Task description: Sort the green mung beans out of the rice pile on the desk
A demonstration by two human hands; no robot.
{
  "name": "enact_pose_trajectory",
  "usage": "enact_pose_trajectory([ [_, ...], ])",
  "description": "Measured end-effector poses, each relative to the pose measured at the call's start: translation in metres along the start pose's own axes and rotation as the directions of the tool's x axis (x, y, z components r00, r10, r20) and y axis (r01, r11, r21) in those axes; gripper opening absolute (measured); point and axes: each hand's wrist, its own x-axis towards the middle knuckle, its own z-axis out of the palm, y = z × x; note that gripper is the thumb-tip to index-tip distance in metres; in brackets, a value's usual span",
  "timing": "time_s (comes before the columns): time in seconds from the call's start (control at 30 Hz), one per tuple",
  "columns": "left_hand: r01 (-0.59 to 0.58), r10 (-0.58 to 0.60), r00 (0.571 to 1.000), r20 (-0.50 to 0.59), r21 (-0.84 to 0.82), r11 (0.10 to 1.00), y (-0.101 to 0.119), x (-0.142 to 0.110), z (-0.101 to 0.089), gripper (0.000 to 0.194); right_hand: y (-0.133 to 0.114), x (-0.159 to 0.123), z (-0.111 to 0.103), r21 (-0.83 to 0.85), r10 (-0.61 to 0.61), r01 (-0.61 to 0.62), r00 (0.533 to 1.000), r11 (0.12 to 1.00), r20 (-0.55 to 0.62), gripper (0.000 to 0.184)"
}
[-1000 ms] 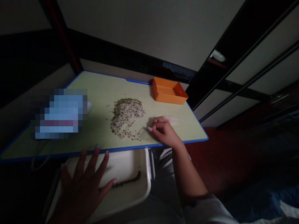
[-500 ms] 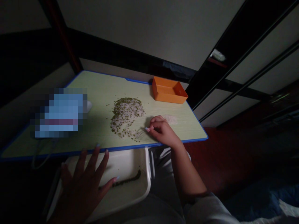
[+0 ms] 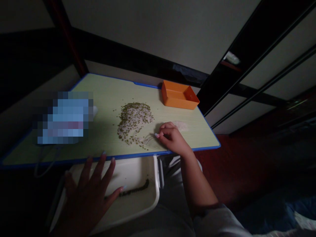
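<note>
A mixed heap of green beans and white rice (image 3: pixel 133 121) lies in the middle of a pale green table with a blue edge (image 3: pixel 106 98). My right hand (image 3: pixel 172 140) rests on the table just right of the heap, fingers curled and pinched at its near right fringe; what they hold, if anything, is too small to see. A small patch of white rice (image 3: pixel 182 125) lies behind that hand. My left hand (image 3: pixel 86 194) lies flat with fingers spread on a white tray (image 3: pixel 148 197) below the table's near edge. A line of green beans (image 3: pixel 134 191) sits in the tray.
An orange box (image 3: pixel 179 96) stands at the table's far right corner. A blurred-out bluish object (image 3: pixel 64 118) lies on the table's left part, with a cable (image 3: pixel 41 164) hanging over the near edge. Dark bed-frame bars rise behind and to the right.
My right hand shifted slightly left toward the heap and then back right a little. The left hand has stayed on the tray.
</note>
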Motion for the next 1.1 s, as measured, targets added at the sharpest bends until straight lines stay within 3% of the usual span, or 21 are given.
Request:
enact_pose_trajectory([
  [0.5, 0.069, -0.065, 0.996, 0.054, -0.077, 0.995, 0.0, -0.001, 0.001, 0.094, -0.004, 0.003, 0.003, -0.001, -0.012, 0.012, 1.0, 1.0, 0.028, 0.029],
  [0.7, 0.061, -0.061, 0.998, 0.002, -0.105, 0.993, -0.001, 0.0, 0.002, 0.089, -0.005, 0.005, 0.004, 0.009, -0.021, 0.021, 1.0, 1.0, 0.01, 0.028],
  [0.87, 0.063, -0.068, 0.997, -0.036, -0.124, 0.99, -0.003, 0.002, 0.003, 0.101, -0.008, 0.009, 0.005, -0.012, -0.032, 0.032, 0.999, 0.999, 0.035, 0.03],
  [1.1, 0.078, -0.09, 0.993, -0.074, -0.152, 0.985, -0.001, 0.003, -0.001, 0.096, -0.012, 0.016, 0.007, -0.066, -0.047, 0.051, 0.997, 0.997, 0.06, 0.028],
])
